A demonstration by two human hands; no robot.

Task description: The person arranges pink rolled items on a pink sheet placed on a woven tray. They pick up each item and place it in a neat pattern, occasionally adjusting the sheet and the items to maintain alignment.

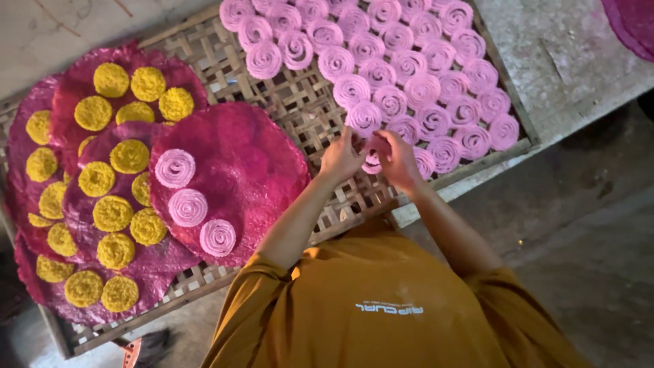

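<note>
Your orange shirt (381, 300) fills the foreground; both hands' fingers (354, 146) pinch one pink spiral (372, 163) beside finished rows; three spirals wait left.

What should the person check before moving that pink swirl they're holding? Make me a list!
1. Both hands on the swirl: left hand and right hand meet on a pink swirl. Ok.
2. Firm grip: fingers hide most of the swirl. Cannot tell.
3. Swirl whole: mostly hidden. Cannot tell.
4. Neighbouring swirls neat: they lie in tidy rows on the woven tray. Ok.
5. Free room on the pink mat: three swirls sit on its left side, the rest is bare. Ok.
6. Yellow swirls out of the way: they sit far left. Ok.
</note>
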